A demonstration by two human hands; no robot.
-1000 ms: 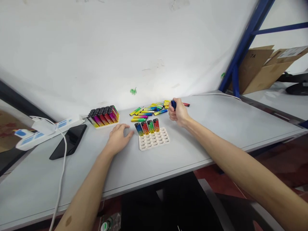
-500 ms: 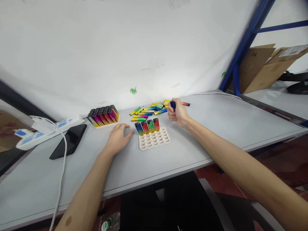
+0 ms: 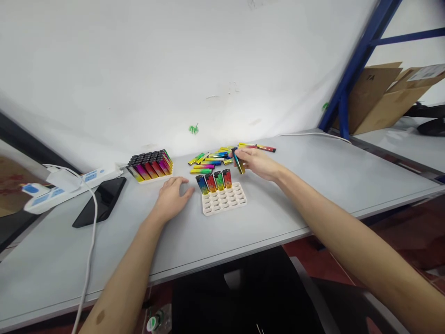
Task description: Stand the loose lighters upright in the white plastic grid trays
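The scene is lit evenly and fairly brightly, and the wall (image 3: 156, 69) is rendered pale grey-white. Soft shading is cast on the worktop (image 3: 278, 204), while the area beneath its near edge is left dim. Small highlights are thrown by the metallic lighters (image 3: 208, 163). Straight edges are slanted and stretched by wide-angle distortion towards the left and right. Fine detail is softened.

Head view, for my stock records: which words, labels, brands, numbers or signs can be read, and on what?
"7A", on the cardboard at right.
White label at far right: too blurred to read.
Round green-and-white label at the bottom: too small.
Green scrawls: no legible letters.
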